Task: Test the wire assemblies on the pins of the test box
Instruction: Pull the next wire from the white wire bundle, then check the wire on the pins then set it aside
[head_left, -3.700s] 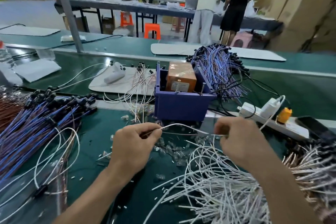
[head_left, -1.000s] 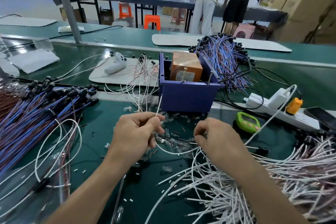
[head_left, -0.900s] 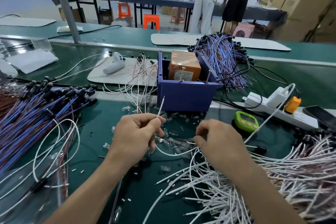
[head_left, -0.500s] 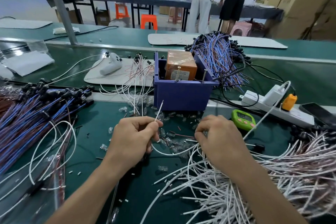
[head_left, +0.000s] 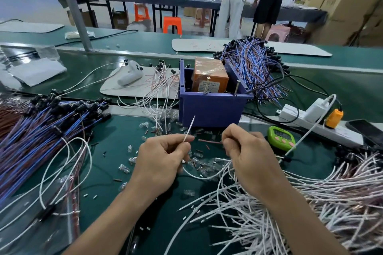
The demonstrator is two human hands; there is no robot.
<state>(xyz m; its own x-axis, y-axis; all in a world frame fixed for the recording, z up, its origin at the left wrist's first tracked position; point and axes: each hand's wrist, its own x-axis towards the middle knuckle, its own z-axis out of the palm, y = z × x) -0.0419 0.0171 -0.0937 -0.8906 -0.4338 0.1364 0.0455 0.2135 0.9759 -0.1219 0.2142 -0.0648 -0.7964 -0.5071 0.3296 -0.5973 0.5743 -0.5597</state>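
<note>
**One wire is lifted clear; the pins are not yet touched.**
Your left hand (head_left: 161,163) pinches the white wire (head_left: 189,128), tip aimed at the blue test box (head_left: 211,107). Your right hand (head_left: 248,157) has risen off the pile of white wires (head_left: 269,213) on the tabletop (head_left: 116,136), fingers curled on what seems the other end. The wire sags between them, short of the two pins (head_left: 207,85). Contact likely comes next.

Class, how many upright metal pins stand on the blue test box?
2. The left pin stands near the middle of the front rim of the test box; the right pin stands near its front right corner. More may be hidden behind the orange block.
</note>
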